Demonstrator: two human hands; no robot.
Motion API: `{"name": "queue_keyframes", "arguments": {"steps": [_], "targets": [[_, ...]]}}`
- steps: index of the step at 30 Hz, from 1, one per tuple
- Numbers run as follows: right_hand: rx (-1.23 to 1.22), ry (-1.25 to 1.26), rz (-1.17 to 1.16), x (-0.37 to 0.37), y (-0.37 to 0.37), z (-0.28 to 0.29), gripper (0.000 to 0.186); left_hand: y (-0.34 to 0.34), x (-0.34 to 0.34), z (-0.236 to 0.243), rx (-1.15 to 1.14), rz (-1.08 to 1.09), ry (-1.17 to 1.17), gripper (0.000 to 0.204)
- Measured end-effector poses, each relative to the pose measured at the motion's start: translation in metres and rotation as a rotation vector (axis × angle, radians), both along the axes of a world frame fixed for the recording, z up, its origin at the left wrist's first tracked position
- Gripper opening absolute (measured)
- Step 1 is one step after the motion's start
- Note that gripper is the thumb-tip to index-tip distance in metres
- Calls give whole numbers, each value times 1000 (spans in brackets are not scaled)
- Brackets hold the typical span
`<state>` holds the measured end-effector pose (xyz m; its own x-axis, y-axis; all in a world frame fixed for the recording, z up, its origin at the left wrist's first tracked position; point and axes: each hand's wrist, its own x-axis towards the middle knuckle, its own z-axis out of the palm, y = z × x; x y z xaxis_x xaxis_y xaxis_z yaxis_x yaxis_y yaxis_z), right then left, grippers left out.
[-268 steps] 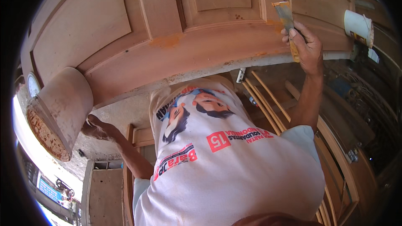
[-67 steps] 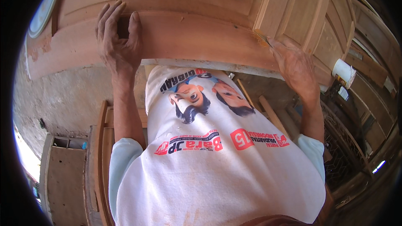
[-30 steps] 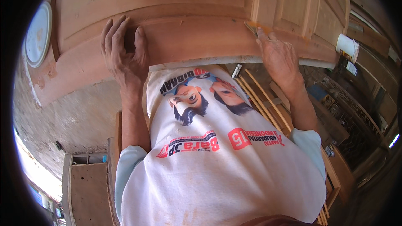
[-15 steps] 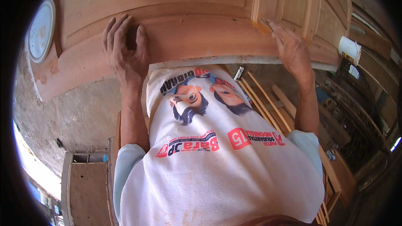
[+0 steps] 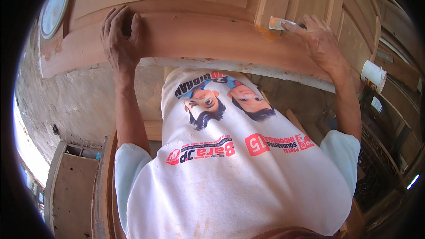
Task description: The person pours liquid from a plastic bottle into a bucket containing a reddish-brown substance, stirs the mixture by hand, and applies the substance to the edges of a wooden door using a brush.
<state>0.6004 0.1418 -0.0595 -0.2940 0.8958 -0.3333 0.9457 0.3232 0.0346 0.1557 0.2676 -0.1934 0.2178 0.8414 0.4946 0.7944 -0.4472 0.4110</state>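
Observation:
A brown wooden panelled door [image 5: 199, 33] lies flat before me, with raised mouldings and recessed panels. My left hand [image 5: 120, 40] rests on its near rail at the left, fingers stretched forward and thumb apart, holding nothing. Toward the right, my right hand [image 5: 319, 42] grips a flat putty knife [image 5: 277, 23], its metal blade pointing left. The blade is tilted over a joint where an upright moulding meets the rail. Orange-brown putty [image 5: 267, 33] is smeared on the wood there, and some shows on the blade. The knife's handle end is hidden in my fingers.
A round white lid [image 5: 55, 11] lies on the door's far left. A white tub [image 5: 373, 76] stands by its right end. The near edge [image 5: 230, 65] of the door runs in front of my shirt. A cabinet [image 5: 74, 194] is at lower left; timber lies at right.
My right hand has turned and shifted right, bringing the putty knife's blade face into view. The view has shifted slightly; my left hand still rests on the rail.

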Motion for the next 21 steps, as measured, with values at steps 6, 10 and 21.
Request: {"name": "queue_keyframes", "arguments": {"steps": [6, 10, 21], "targets": [[7, 162, -45, -35, 26, -4, 50, 10, -20, -17, 14, 27, -16, 31], [66, 94, 44, -51, 43, -4, 43, 12, -24, -16, 1, 14, -35, 31], [-37, -89, 146, -61, 44, 9, 18, 3, -10, -11, -15, 21, -52, 33]]}}
